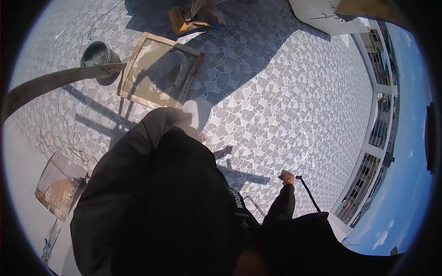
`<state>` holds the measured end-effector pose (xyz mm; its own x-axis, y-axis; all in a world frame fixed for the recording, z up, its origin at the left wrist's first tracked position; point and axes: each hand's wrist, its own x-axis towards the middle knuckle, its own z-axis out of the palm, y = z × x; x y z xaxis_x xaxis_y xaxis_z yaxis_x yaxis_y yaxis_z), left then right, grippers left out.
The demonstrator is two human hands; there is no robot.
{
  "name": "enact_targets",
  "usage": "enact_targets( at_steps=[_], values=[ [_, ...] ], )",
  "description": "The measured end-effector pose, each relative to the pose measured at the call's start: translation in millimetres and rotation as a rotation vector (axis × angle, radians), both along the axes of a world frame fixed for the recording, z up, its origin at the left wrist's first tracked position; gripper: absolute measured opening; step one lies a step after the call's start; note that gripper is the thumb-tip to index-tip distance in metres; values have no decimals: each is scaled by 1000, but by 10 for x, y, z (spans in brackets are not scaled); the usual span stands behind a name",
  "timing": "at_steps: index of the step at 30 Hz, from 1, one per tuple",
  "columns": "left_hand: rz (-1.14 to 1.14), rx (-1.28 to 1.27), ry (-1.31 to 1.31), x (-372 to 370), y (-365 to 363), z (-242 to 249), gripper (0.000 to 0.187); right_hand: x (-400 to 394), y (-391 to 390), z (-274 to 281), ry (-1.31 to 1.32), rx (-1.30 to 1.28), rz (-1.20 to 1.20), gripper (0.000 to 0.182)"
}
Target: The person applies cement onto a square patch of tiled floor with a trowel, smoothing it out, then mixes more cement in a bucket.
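The view is turned on its side, with sky at the right. A wide black sleeve fills the lower middle, and at its end my left hand (pixel 190 116) is smeared by motion. Against it shows a blurred white thing (pixel 201 112) whose kind I cannot make out. Just beyond lies a low wooden frame (pixel 138 99) holding grey wet mix that looks like mortar. Farther along the floor, my right hand (pixel 286 177) comes out of a black sleeve with its fingers curled closed. What it holds, if anything, is hidden. A black drawstring (pixel 308 192) hangs beside it.
A bucket (pixel 112 56) stands beside the frame, and a long wooden plank (pixel 60 79) reaches toward it. An orange-brown bag (pixel 178 22) lies beyond. Loose cable (pixel 64 140) and a stained box (pixel 60 186) are at the left. A railing (pixel 383 89) edges the stone-patterned floor (pixel 294 106).
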<state>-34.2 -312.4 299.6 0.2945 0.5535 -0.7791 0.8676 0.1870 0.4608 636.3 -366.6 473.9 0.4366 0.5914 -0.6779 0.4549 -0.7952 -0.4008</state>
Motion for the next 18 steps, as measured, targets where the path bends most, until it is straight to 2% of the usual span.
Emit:
enact_targets(
  at_steps=[1,2,4,7,9,12,13,14,15,18],
  values=[
    [23,17,8,85,103,46,57,264,569,-169,-60,107,156,38],
    [46,30,14,182,208,81,56,176,1180,-21,-71,53,252,40],
    [93,49,24,386,460,118,55,-307,2154,100,-71,105,274,41],
    [133,66,53,602,992,169,54,-942,3277,-275,33,205,419,34],
    [187,84,18,793,1309,194,53,-1362,3827,-635,192,189,547,29],
    [379,202,-254,1198,1612,-89,49,-2089,4334,-935,182,4,814,26],
    [341,150,-310,1311,1711,-32,46,-2261,4534,-1022,203,-79,902,26],
    [297,98,-362,1446,1786,51,43,-2485,4679,-1072,78,-139,1007,26],
    [294,116,-369,1581,1841,35,39,-2572,4888,-1246,72,-181,1078,27],
    [310,291,-381,2025,1834,-365,27,-3176,5517,-1328,97,-192,1286,25]
  ],
)
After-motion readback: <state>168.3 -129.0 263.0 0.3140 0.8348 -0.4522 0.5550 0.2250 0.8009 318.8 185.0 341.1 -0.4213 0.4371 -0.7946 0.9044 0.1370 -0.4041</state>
